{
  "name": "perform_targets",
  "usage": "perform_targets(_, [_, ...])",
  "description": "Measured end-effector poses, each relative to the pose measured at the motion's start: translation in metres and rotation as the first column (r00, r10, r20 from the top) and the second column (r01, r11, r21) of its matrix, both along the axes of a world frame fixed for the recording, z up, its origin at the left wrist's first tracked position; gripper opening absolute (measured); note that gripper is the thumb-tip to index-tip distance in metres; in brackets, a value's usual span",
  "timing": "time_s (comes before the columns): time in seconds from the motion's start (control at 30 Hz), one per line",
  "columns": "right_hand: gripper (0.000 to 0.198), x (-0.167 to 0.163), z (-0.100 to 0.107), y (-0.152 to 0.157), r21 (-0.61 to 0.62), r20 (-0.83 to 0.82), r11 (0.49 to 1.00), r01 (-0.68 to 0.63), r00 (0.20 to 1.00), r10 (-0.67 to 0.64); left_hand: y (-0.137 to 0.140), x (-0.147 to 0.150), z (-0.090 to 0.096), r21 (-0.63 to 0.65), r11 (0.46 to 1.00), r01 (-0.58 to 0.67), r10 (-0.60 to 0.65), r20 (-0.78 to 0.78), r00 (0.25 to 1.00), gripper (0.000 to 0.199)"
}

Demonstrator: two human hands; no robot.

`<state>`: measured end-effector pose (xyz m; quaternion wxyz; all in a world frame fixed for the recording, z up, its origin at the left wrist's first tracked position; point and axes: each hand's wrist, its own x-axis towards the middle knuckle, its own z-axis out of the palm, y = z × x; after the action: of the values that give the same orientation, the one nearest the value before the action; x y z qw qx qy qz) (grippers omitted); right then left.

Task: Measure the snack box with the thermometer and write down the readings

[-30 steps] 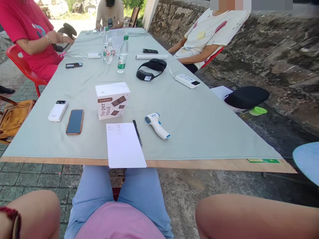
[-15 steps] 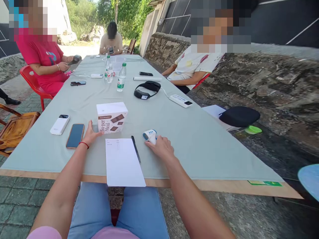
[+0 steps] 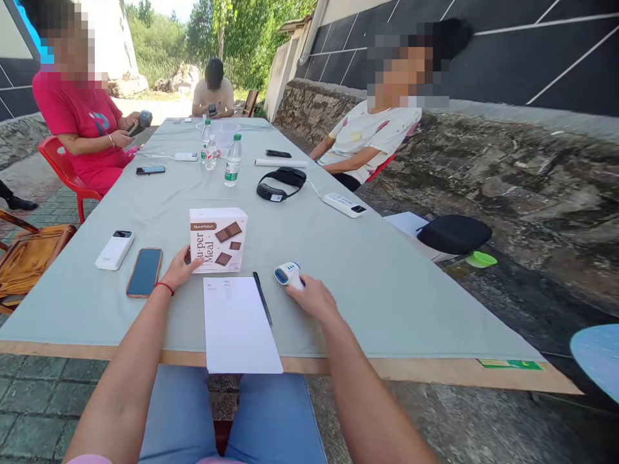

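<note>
My left hand (image 3: 180, 269) grips the lower left side of a white box (image 3: 220, 248) printed with chocolate pieces, which stands upright on the table. The thumb lies across its front, and the other fingers are hidden behind it. My right hand (image 3: 316, 298) is closed around the handle of a white and blue infrared thermometer (image 3: 289, 274), whose head points left and away from me. Between my forearms lies a sheet of paper (image 3: 242, 328) with some writing near its top. A black pen (image 3: 262, 298) rests along the sheet's right edge.
Left of the box lie a smartphone (image 3: 144, 272) and a white power bank (image 3: 115, 250). Farther back are a black headset (image 3: 280, 184), a white power bank (image 3: 343, 204), and a green-capped bottle (image 3: 233, 161) beside other bottles. Three people sit around the cloth-covered table (image 3: 411, 309).
My left hand has closed on the box, whose front now faces me more squarely. My right hand has shifted slightly with the thermometer. The view has tilted up a little.
</note>
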<state>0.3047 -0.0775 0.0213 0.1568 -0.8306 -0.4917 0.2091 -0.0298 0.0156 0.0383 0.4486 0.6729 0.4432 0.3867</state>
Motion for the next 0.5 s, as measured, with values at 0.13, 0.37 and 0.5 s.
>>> perform_targets(0.13, [0.050,-0.024,0.012,-0.012,0.267,-0.470,0.947,0.181,0.882,-0.037,-0.007,0.004,-0.006,0.090,0.993,-0.080,0.088,-0.094,0.992,0.057])
perform_targets(0.37, [0.032,-0.113,0.030,-0.033,0.392,-0.848,0.860,0.327,0.489,0.201,-0.015,0.010,-0.021,0.204,0.948,-0.245,0.277,-0.147,0.950,0.052])
perform_targets(0.5, [0.035,-0.143,0.030,-0.037,0.381,-0.903,0.873,0.303,0.326,0.280,-0.020,0.009,-0.023,0.162,0.930,-0.329,0.339,-0.033,0.940,0.050])
